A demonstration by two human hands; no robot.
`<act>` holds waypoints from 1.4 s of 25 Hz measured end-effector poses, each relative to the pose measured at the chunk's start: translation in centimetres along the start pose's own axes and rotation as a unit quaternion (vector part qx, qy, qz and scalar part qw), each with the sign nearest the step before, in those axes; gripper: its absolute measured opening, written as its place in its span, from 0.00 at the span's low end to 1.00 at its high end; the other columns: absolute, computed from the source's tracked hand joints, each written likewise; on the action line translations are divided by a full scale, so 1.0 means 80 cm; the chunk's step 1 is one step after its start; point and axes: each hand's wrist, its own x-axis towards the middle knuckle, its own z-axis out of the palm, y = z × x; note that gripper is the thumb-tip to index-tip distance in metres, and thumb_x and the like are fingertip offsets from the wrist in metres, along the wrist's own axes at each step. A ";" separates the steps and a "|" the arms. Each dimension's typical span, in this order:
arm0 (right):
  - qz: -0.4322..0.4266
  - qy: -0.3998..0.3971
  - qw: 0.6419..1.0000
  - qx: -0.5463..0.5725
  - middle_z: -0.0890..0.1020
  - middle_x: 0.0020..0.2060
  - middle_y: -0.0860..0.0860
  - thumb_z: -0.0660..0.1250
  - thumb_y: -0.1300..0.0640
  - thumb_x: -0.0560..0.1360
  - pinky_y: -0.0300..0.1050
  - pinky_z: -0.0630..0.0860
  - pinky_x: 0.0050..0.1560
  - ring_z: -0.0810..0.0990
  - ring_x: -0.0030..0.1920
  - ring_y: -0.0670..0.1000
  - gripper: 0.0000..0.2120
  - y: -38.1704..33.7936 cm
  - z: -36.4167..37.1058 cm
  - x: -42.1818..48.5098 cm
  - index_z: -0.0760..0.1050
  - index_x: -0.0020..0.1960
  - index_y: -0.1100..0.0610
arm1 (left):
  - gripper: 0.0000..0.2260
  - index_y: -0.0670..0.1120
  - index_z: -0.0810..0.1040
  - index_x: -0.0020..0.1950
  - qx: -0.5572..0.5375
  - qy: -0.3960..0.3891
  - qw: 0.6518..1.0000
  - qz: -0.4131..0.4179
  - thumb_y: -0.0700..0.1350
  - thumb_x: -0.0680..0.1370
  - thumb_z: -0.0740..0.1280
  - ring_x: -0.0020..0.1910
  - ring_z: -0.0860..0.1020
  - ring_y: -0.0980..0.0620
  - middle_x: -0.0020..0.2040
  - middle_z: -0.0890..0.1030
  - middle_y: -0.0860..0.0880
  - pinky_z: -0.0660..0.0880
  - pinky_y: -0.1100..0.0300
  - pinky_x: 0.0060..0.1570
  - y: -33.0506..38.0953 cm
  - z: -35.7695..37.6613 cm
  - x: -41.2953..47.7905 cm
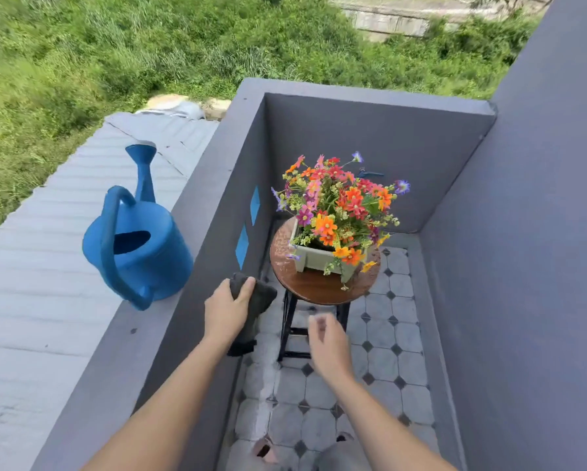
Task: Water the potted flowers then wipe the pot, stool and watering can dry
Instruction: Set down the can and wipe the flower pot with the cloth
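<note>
Nearest the camera, two bare forearms reach forward over a tiled floor (322, 396) of pale octagons with small dark diamonds. The left hand (227, 311) has its grip clamped on a dark cloth (256, 300), soft and rumpled, hanging down beside the grey wall. The right hand (329, 345) is blurred; its fingers look loosely curled and hold nothing that can be seen, though whether the grip is apart or together I cannot tell.

Just beyond the hands stands the stool (319, 287), a round wooden seat on dark metal legs, its surface glistening with droplets. On it sits the pot (316, 260), a pale square planter, full of orange, pink and purple flowers (339, 202). The watering can (139, 239), smooth blue plastic with a long spout, rests upright on top of the wall ledge (142, 328), well apart from the stool.

Watering seems done and wiping is about to begin. The next move likely calls for bringing the cloth to the wet seat or the pot sides, while steadying the planter so it does not tip
</note>
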 end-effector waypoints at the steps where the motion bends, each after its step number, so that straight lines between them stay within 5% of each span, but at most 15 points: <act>1: 0.033 0.019 0.999 0.007 0.77 0.41 0.50 0.53 0.48 0.80 0.44 0.69 0.39 0.75 0.43 0.51 0.12 0.014 -0.007 0.004 0.71 0.48 0.54 | 0.17 0.42 0.76 0.47 -0.025 -0.004 0.999 -0.027 0.57 0.77 0.62 0.52 0.76 0.41 0.48 0.80 0.43 0.72 0.51 0.51 0.004 0.011 0.013; 4: 0.119 0.119 0.982 0.082 0.76 0.39 0.51 0.52 0.50 0.81 0.46 0.66 0.38 0.75 0.42 0.53 0.12 0.039 -0.034 0.046 0.71 0.49 0.54 | 0.14 0.46 0.77 0.50 -0.184 -0.034 0.976 -0.115 0.56 0.75 0.65 0.50 0.79 0.43 0.49 0.81 0.45 0.77 0.47 0.54 0.013 0.044 0.062; 7: 0.159 0.167 0.961 0.154 0.77 0.46 0.52 0.52 0.47 0.81 0.45 0.67 0.43 0.75 0.47 0.54 0.15 0.035 -0.064 0.109 0.71 0.57 0.56 | 0.11 0.41 0.77 0.57 -0.330 -0.066 0.931 -0.143 0.44 0.76 0.68 0.42 0.81 0.47 0.47 0.82 0.43 0.81 0.55 0.39 0.027 0.071 0.100; 11: 0.129 0.086 0.966 0.206 0.74 0.62 0.52 0.53 0.42 0.80 0.44 0.65 0.53 0.71 0.56 0.51 0.23 0.002 -0.091 0.169 0.64 0.70 0.53 | 0.03 0.43 0.78 0.48 -0.339 -0.100 0.929 -0.109 0.42 0.77 0.67 0.31 0.82 0.53 0.39 0.82 0.46 0.79 0.60 0.29 0.036 0.102 0.133; 15: 0.117 -0.030 0.965 0.231 0.57 0.77 0.52 0.50 0.47 0.82 0.47 0.59 0.69 0.57 0.75 0.53 0.28 -0.007 -0.095 0.198 0.50 0.78 0.56 | 0.12 0.46 0.76 0.38 -0.358 -0.140 0.920 -0.081 0.48 0.80 0.62 0.29 0.79 0.55 0.28 0.81 0.54 0.78 0.61 0.32 0.032 0.123 0.145; 19: 0.154 -0.055 0.950 0.265 0.47 0.79 0.53 0.52 0.61 0.82 0.45 0.61 0.68 0.54 0.77 0.56 0.27 -0.002 -0.081 0.225 0.45 0.78 0.57 | 0.23 0.46 0.83 0.30 -0.439 -0.180 0.877 -0.080 0.46 0.81 0.58 0.27 0.80 0.56 0.28 0.82 0.53 0.78 0.63 0.29 0.031 0.127 0.143; 22: 0.124 -0.088 0.974 0.169 0.57 0.76 0.50 0.50 0.60 0.82 0.47 0.62 0.65 0.58 0.75 0.54 0.25 0.014 -0.082 0.234 0.51 0.78 0.58 | 0.23 0.47 0.82 0.28 -0.473 -0.174 0.859 -0.091 0.45 0.81 0.59 0.26 0.80 0.55 0.27 0.80 0.52 0.78 0.63 0.29 0.039 0.125 0.146; 24: 0.129 -0.100 0.978 0.133 0.65 0.66 0.47 0.56 0.54 0.79 0.43 0.65 0.59 0.65 0.68 0.52 0.25 -0.007 -0.090 0.247 0.62 0.75 0.59 | 0.22 0.47 0.80 0.28 -0.479 -0.146 0.862 -0.081 0.43 0.81 0.59 0.28 0.78 0.55 0.26 0.79 0.53 0.78 0.64 0.30 0.042 0.127 0.151; 26: 0.099 -0.136 0.974 0.155 0.68 0.68 0.47 0.65 0.45 0.71 0.47 0.68 0.59 0.66 0.70 0.54 0.26 -0.029 -0.099 0.258 0.72 0.65 0.55 | 0.15 0.48 0.80 0.34 -0.476 -0.117 0.870 -0.050 0.42 0.79 0.62 0.36 0.77 0.54 0.32 0.80 0.53 0.79 0.63 0.37 0.044 0.132 0.155; 28: 0.102 -0.150 0.965 0.189 0.68 0.71 0.51 0.64 0.40 0.72 0.55 0.70 0.61 0.67 0.69 0.57 0.27 -0.043 -0.107 0.259 0.70 0.67 0.52 | 0.09 0.49 0.82 0.47 -0.460 -0.103 0.881 -0.030 0.47 0.79 0.62 0.45 0.80 0.54 0.44 0.83 0.53 0.80 0.59 0.46 0.049 0.138 0.157; 32: 0.129 -0.144 0.967 0.166 0.63 0.75 0.55 0.57 0.40 0.77 0.63 0.69 0.66 0.66 0.71 0.61 0.28 -0.049 -0.118 0.270 0.63 0.72 0.52 | 0.15 0.52 0.78 0.58 -0.450 -0.114 0.885 -0.022 0.55 0.80 0.56 0.50 0.81 0.60 0.53 0.82 0.53 0.80 0.59 0.46 0.056 0.153 0.153; 35: 0.173 -0.149 0.959 0.167 0.65 0.74 0.54 0.53 0.39 0.78 0.62 0.73 0.62 0.67 0.70 0.63 0.28 -0.061 -0.121 0.287 0.63 0.73 0.54 | 0.27 0.54 0.64 0.72 -0.352 -0.062 0.934 0.025 0.62 0.76 0.56 0.68 0.71 0.55 0.69 0.73 0.53 0.68 0.50 0.68 0.043 0.169 0.157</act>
